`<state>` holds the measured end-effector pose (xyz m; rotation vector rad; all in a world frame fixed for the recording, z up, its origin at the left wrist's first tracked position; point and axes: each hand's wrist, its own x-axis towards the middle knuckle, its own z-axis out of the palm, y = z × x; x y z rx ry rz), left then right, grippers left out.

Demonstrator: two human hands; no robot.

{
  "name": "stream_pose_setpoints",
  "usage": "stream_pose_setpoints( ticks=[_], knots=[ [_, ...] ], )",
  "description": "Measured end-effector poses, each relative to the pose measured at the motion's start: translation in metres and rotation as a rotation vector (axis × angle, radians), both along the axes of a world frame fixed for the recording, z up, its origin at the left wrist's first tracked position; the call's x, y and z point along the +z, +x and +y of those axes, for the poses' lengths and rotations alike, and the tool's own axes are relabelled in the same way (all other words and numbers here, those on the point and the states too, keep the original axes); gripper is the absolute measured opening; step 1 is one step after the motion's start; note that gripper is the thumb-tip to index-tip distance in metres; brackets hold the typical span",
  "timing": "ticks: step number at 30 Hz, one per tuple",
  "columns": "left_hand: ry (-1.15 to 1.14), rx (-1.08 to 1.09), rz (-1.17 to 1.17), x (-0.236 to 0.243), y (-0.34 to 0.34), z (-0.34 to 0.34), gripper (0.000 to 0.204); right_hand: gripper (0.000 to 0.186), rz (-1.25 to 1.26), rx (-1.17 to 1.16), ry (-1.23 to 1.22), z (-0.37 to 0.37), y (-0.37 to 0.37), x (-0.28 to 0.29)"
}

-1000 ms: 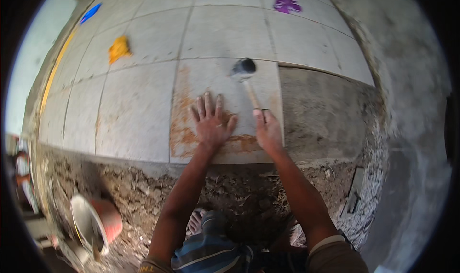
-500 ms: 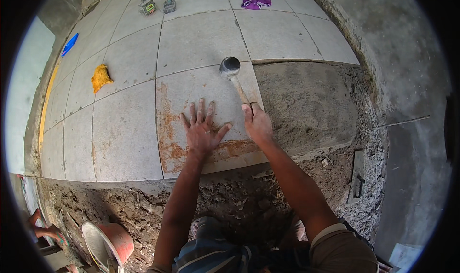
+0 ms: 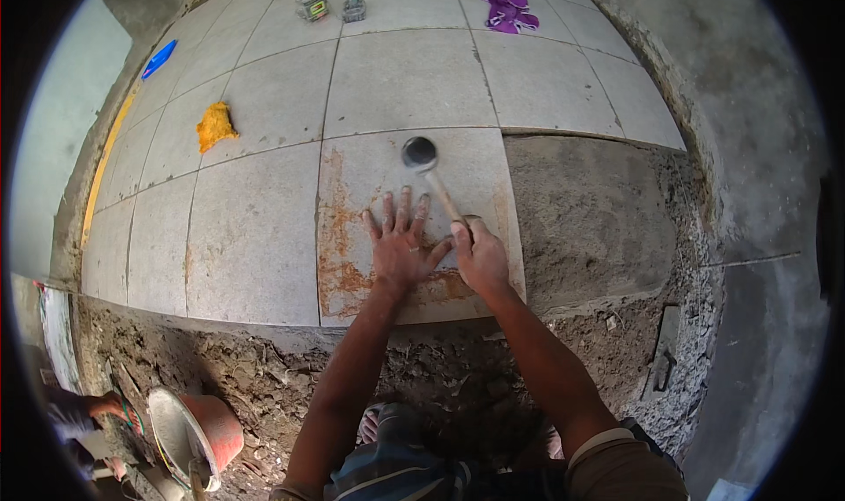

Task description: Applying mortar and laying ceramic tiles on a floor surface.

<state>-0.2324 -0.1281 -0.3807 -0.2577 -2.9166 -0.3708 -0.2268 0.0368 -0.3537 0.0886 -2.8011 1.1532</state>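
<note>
My right hand (image 3: 481, 256) grips the wooden handle of a rubber mallet (image 3: 419, 153), whose dark round head is over the upper middle of a floor tile (image 3: 466, 162). Whether the head touches the tile I cannot tell. My left hand (image 3: 401, 246) lies flat on the same tile, fingers spread, just left of the mallet's handle. Reddish-brown smears mark the tile's left side and lower part. Right of the tile is a bed of grey mortar (image 3: 590, 219), level with a gap in the tiling.
An orange cloth (image 3: 216, 126), a purple cloth (image 3: 506, 8) and two small blocky objects (image 3: 312, 5) lie on laid tiles. A red bucket (image 3: 220, 426) stands on the soil at lower left, near another person's hand (image 3: 107, 406). A trowel (image 3: 664, 351) lies at right.
The view has shifted, so the floor sits farther right. The mallet head has moved left and nearer over the tile, and my right hand is closer to my left hand.
</note>
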Motion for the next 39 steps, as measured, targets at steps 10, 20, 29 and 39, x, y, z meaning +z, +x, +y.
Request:
stream_pose_setpoints(
  ticks=[10,20,29,39],
  knots=[
    [0.074,-0.018,0.076,-0.001,-0.004,0.004,0.088,0.037,0.011,-0.177,-0.086,-0.005,-0.020,-0.007],
    [0.066,-0.019,0.095,-0.007,-0.005,0.003,0.083,0.035,0.034,-0.168,0.153,-0.018,-0.029,-0.004],
    [0.032,-0.023,0.073,-0.009,-0.004,0.001,0.085,0.040,0.078,-0.159,0.348,-0.024,-0.030,-0.013],
    [0.090,-0.049,0.089,-0.007,-0.014,0.003,0.089,0.052,-0.141,0.087,0.509,0.085,-0.001,0.075]
  ],
)
